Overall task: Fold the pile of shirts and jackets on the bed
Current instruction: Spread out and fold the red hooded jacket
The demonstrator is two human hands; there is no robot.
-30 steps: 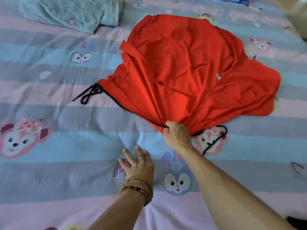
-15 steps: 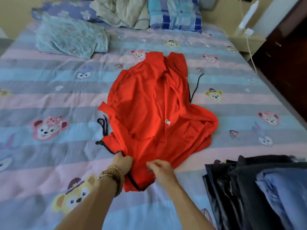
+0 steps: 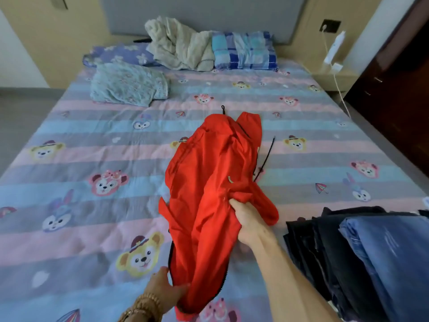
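Head view: red jacket (image 3: 213, 182) bunched lengthwise at the middle of the bed (image 3: 92, 228), its far end on the quilt, its near end raised toward you. Your right hand (image 3: 249, 219) clenches a gather of cloth at the jacket's right side. Your left hand (image 3: 164, 288), with a bead bracelet at the wrist, pinches the near hem beside the black zip edge. A black drawcord (image 3: 267, 156) trails off to the right. Stacked dark clothes (image 3: 362, 256) sit near your right forearm. Judged step: straightening the jacket before the first fold. Next, you likely need to spread it flat and square the sleeves.
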